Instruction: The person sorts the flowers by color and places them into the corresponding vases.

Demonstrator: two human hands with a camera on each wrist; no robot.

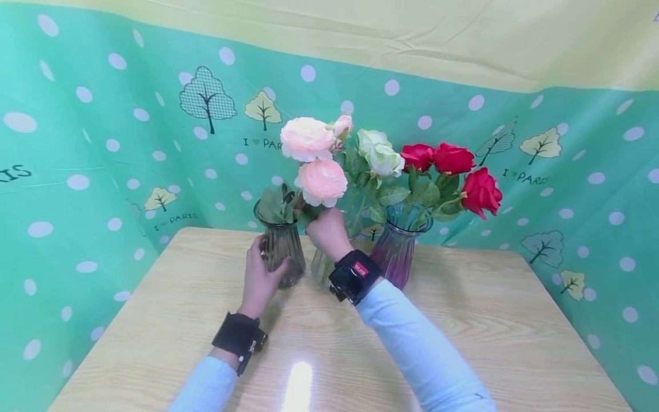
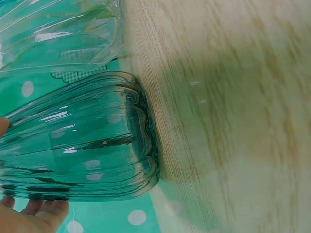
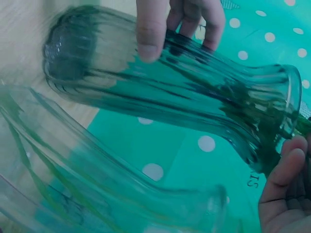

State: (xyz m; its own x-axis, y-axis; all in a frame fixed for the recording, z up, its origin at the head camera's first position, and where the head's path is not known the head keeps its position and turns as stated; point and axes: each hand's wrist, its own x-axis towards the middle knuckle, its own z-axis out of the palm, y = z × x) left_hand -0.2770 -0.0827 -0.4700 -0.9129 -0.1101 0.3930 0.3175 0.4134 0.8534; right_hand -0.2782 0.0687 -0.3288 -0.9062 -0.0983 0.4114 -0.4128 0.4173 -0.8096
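Observation:
My left hand point(image 1: 262, 274) grips the side of a dark, ribbed glass vase point(image 1: 284, 254), thumb on the near side and fingers round the far side. The vase stands on the table, and green leaves point(image 1: 276, 207) show inside its mouth. At its rim, my right hand point(image 1: 329, 233) pinches the green stem point(image 3: 302, 127) of a pink flower point(image 1: 322, 182). The stem's lower part runs down through the neck, seen through the glass in the right wrist view. Another pale pink bloom point(image 1: 307, 139) and a pink bud point(image 1: 342, 125) rise above the hand.
A clear vase point(image 1: 320, 268) holding green stems stands close beside, partly behind my right hand, with whitish-green roses point(image 1: 381, 154) above. Right of it, a purple-blue vase point(image 1: 393, 257) holds red roses point(image 1: 481, 191). A patterned green curtain point(image 1: 128, 171) hangs behind the wooden table point(image 1: 489, 320).

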